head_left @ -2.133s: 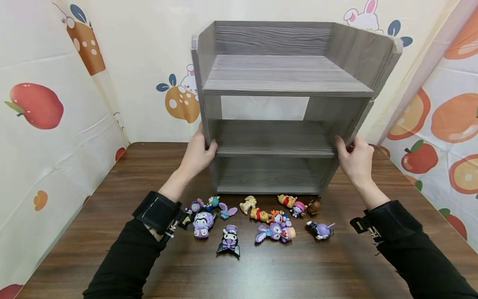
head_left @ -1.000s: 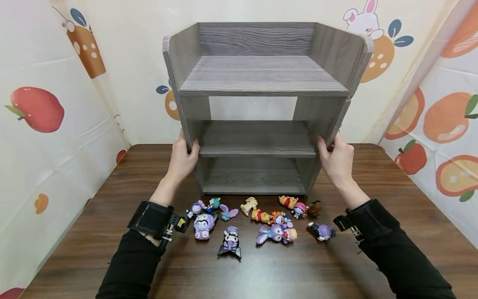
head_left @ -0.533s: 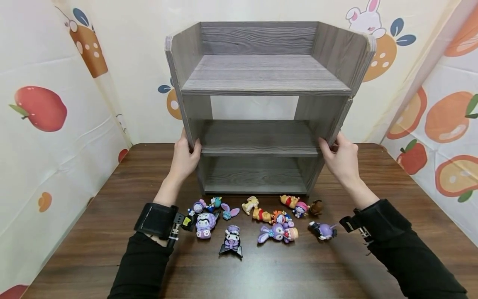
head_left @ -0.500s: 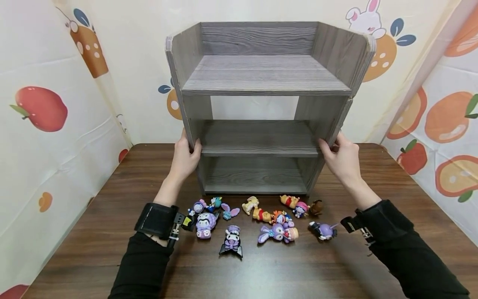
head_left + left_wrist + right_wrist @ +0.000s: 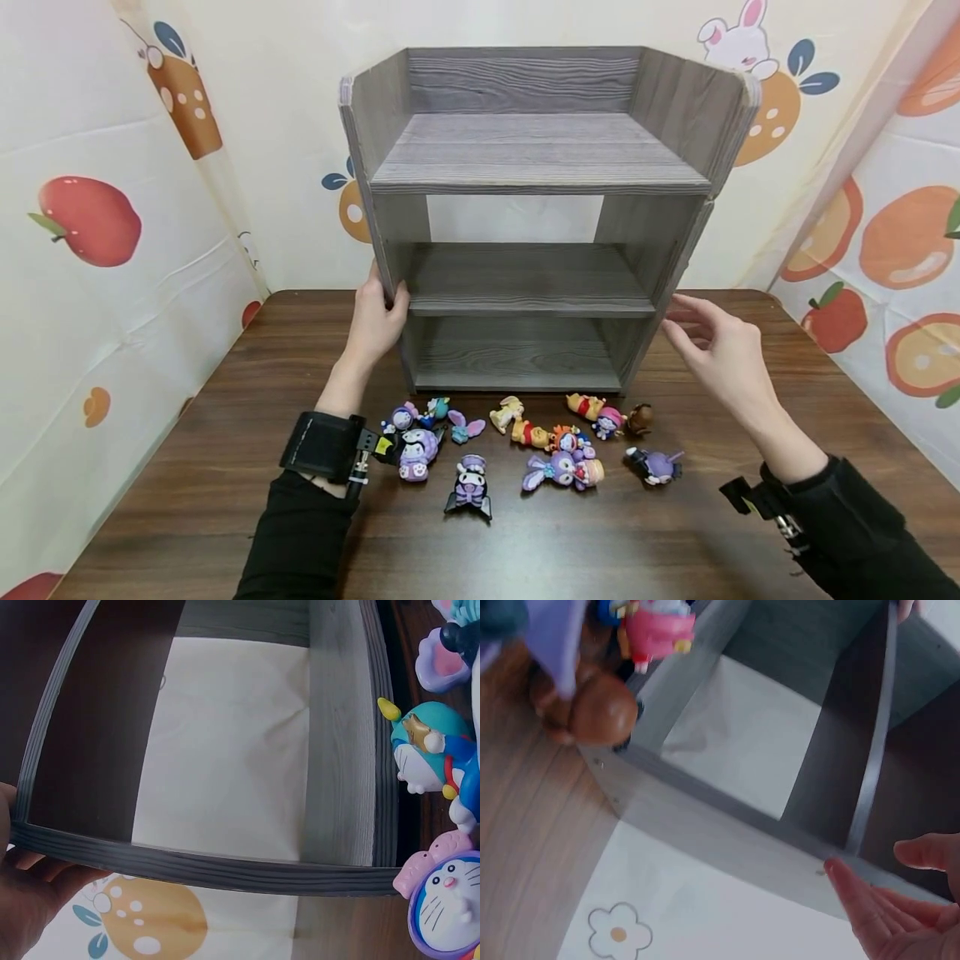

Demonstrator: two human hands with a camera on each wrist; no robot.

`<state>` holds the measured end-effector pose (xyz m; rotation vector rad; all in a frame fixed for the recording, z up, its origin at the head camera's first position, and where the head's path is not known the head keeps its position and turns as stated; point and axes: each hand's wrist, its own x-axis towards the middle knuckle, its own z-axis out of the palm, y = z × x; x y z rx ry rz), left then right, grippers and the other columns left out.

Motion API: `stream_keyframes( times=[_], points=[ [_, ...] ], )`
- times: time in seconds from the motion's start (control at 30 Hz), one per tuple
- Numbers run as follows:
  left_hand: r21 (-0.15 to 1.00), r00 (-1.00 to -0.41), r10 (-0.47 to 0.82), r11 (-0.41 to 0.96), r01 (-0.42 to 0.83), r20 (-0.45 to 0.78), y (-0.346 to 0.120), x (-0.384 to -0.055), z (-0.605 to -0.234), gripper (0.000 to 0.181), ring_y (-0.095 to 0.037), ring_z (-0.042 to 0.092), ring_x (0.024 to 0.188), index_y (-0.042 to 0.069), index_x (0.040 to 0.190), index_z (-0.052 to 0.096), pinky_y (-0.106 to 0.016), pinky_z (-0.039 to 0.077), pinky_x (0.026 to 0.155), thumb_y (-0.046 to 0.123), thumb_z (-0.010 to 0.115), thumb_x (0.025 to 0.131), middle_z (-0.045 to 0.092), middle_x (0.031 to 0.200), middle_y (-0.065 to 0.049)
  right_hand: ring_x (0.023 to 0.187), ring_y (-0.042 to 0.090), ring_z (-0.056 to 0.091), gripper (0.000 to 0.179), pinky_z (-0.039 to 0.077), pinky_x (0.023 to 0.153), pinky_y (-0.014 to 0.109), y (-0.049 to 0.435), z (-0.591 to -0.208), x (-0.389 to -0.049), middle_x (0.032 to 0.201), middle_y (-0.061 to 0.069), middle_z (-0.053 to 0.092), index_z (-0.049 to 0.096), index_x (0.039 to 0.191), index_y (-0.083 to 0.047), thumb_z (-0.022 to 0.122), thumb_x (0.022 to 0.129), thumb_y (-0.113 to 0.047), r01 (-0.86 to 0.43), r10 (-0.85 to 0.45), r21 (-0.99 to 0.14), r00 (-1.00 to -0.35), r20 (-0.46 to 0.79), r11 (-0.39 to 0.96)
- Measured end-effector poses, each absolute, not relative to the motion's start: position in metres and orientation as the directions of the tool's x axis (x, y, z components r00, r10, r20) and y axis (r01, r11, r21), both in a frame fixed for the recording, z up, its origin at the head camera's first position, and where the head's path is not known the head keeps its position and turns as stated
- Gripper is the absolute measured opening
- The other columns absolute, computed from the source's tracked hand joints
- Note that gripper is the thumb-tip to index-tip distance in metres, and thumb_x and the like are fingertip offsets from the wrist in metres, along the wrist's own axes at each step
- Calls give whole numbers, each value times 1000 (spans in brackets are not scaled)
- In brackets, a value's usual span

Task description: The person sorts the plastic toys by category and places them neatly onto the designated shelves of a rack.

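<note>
The shelf (image 5: 536,150) is stood upright on the table (image 5: 570,558). Its left upright is gripped by the left hand (image 5: 375,321), the edge being pinched between thumb and fingers near the middle board (image 5: 528,275). The right hand (image 5: 720,350) is held loose just beside the shelf's right upright, thumb and fingertips parted; whether the wood is touched cannot be told.

Toys are spread in front of the shelf. Near its left end are grouped a lilac toy (image 5: 415,462), a teal-hatted toy (image 5: 437,407) and a pink-eared toy (image 5: 467,427). Before its middle are laid a yellow toy (image 5: 507,414), a bear (image 5: 529,433) and a purple rabbit (image 5: 555,471). Near its right end a brown toy (image 5: 640,420) is placed. Farthest out from the shelf a winged toy (image 5: 470,486) is laid. Behind the shelf a fruit-printed cloth (image 5: 285,108) is hung.
</note>
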<state>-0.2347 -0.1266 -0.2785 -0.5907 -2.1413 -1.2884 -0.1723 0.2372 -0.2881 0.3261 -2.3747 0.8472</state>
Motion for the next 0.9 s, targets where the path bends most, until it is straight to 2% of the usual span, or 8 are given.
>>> stream_keyframes(
  times=[0.07, 0.13, 0.27, 0.43, 0.6, 0.73, 0.9],
  points=[
    [642, -740, 79, 440, 628, 668, -128, -241, -284, 37, -35, 52, 78, -18, 119, 36, -46, 43, 69, -12, 41, 83, 52, 102, -36, 71, 3, 59, 25, 38, 62, 4, 234, -292, -164, 85, 16, 65, 61, 105, 2, 60, 82, -6, -421, -43, -482, -786, 617, 768],
    [638, -734, 78, 438, 633, 675, -131, -249, -291, 37, -35, 52, 78, -17, 119, 37, -46, 43, 69, -11, 42, 83, 53, 102, -35, 68, -3, 54, 19, 41, 60, 7, 228, -297, -156, 80, 11, 66, 63, 98, 0, 63, 79, -3, -451, -86, -452, -775, 627, 769],
    [633, -724, 72, 432, 642, 686, -137, -264, -303, 37, -32, 53, 80, -13, 120, 39, -46, 43, 69, -8, 45, 83, 54, 104, -32, 63, 3, 55, 17, 46, 58, 17, 212, -310, -143, 75, 1, 64, 65, 89, -2, 68, 72, 1, -557, -248, -377, -747, 617, 740],
    [628, -723, 75, 439, 643, 687, -139, -266, -306, 35, -29, 54, 82, -11, 119, 40, -44, 44, 70, -4, 44, 84, 55, 105, -28, 68, 8, 57, 20, 48, 59, 25, 194, -328, -134, 82, -1, 62, 65, 87, -5, 72, 68, -4, -645, -424, -310, -722, 547, 698],
    [614, -715, 79, 452, 647, 695, -139, -266, -306, 34, -28, 53, 80, -12, 116, 41, -42, 44, 69, -3, 43, 84, 56, 103, -28, 80, 14, 57, 26, 47, 68, 30, 178, -340, -130, 90, 2, 60, 65, 91, -6, 74, 69, -13, -668, -554, -250, -731, 398, 701],
    [611, -710, 78, 450, 652, 700, -139, -266, -306, 34, -28, 53, 77, -13, 115, 41, -41, 44, 67, -3, 44, 83, 56, 99, -28, 82, 16, 55, 30, 46, 71, 29, 166, -346, -130, 91, 3, 58, 64, 92, -5, 75, 66, -14, -693, -635, -213, -719, 283, 689],
    [624, -721, 73, 447, 641, 689, -139, -267, -306, 37, -32, 54, 95, -11, 120, 39, -44, 44, 76, -2, 43, 84, 53, 110, -28, 75, 15, 53, 34, 46, 65, 27, 152, -350, -129, 85, 2, 54, 63, 91, -5, 78, 63, -17, -696, -671, -161, -717, 187, 699]
  ],
)
